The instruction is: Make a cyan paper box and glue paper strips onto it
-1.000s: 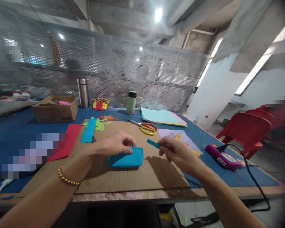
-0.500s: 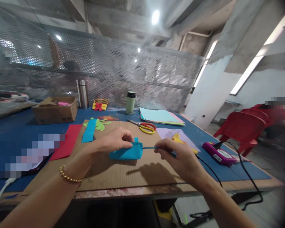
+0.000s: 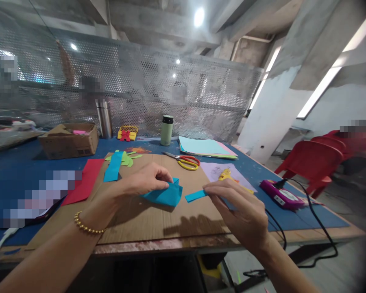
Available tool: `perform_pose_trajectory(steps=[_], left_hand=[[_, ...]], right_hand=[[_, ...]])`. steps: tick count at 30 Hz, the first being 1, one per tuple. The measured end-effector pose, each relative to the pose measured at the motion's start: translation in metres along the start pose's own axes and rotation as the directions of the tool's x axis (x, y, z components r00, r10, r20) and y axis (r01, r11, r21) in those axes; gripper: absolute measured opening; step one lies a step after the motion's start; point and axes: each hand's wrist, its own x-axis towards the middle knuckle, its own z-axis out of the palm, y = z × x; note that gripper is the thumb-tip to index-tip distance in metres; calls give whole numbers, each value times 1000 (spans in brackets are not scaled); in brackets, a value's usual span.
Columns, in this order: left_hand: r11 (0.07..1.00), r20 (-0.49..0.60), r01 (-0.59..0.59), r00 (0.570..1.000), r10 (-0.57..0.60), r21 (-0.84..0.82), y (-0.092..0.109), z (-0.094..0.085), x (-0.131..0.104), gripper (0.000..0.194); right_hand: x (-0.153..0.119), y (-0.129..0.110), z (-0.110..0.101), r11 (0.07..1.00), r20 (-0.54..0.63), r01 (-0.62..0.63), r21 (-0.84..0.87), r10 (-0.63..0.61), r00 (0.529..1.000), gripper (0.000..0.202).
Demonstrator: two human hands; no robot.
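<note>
My left hand [image 3: 154,178] pinches the upper edge of a folded blue paper piece [image 3: 166,196], box-like in shape, above the cardboard sheet [image 3: 137,226]. A narrow blue paper strip [image 3: 196,196] sticks out from the fingers of my right hand [image 3: 236,199], which is closed on its far end. A small gap separates the strip from the folded paper. Another blue paper strip [image 3: 113,167] lies at the cardboard's back left, over light green paper cutouts [image 3: 129,158]. Behind my hands rest scissors [image 3: 187,160] with red and yellow handles.
A yellow glue gun [image 3: 225,175] lies on a lilac sheet [image 3: 212,169] beyond my right hand. Purple power strip [image 3: 282,196] and black cable sit to the right. Coloured paper sheets [image 3: 201,145], a green bottle [image 3: 166,131], a steel flask [image 3: 104,120] and a cardboard box [image 3: 68,142] stand behind.
My right hand has moved slightly right and turned the strip so its flat face shows. The strip's end has come away from the folded paper, which has tilted a little in my left hand.
</note>
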Motion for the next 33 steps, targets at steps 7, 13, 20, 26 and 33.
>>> perform_pose_trajectory(steps=[7, 13, 20, 26, 33], left_hand=[[998, -19, -32, 999, 33, 51, -5, 0, 1, 20], [998, -15, -37, 999, 38, 58, -4, -1, 2, 21], [998, -16, -32, 999, 33, 53, -3, -1, 2, 23], [998, -35, -41, 998, 43, 56, -3, 0, 2, 30], [998, -36, -27, 999, 29, 49, -7, 2, 2, 31]], right_hand=[[-8, 6, 1, 992, 61, 88, -90, -83, 995, 32], [-8, 8, 3, 988, 54, 102, -117, -96, 994, 27], [-6, 9, 9, 978, 174, -4, -209, 41, 984, 10], [-16, 17, 13, 960, 256, -130, -246, 194, 947, 16], [-15, 21, 16, 950, 306, -183, -253, 258, 916, 17]])
